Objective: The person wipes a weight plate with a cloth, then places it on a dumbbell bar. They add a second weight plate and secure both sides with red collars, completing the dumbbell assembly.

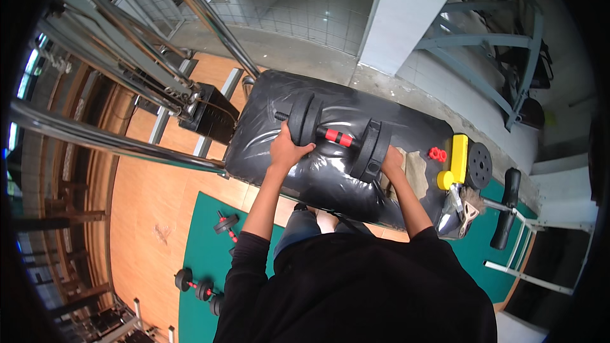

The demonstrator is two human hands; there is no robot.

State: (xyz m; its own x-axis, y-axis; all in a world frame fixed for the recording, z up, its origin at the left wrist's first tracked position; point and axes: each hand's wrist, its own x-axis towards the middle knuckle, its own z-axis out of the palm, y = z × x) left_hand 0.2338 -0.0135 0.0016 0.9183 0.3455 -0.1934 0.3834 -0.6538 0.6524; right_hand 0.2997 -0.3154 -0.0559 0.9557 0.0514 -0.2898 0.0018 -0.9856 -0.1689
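Observation:
A dumbbell with black plates at both ends and a red-and-black handle lies across the black padded bench in front of me. My left hand grips the plates at its left end, thumb stretched toward the handle. A bare threaded tip sticks out beyond those plates. At the other end, my right hand holds the outer side of the plates, its fingers partly hidden behind them. Beneath the right wrist is a beige cloth. Red star-shaped collar nuts lie to the right of it.
On the bench's right end are a yellow box, a yellow round piece and a loose black plate. Chrome machine posts rise at left. More dumbbells rest on the green mat. A padded roller stands right.

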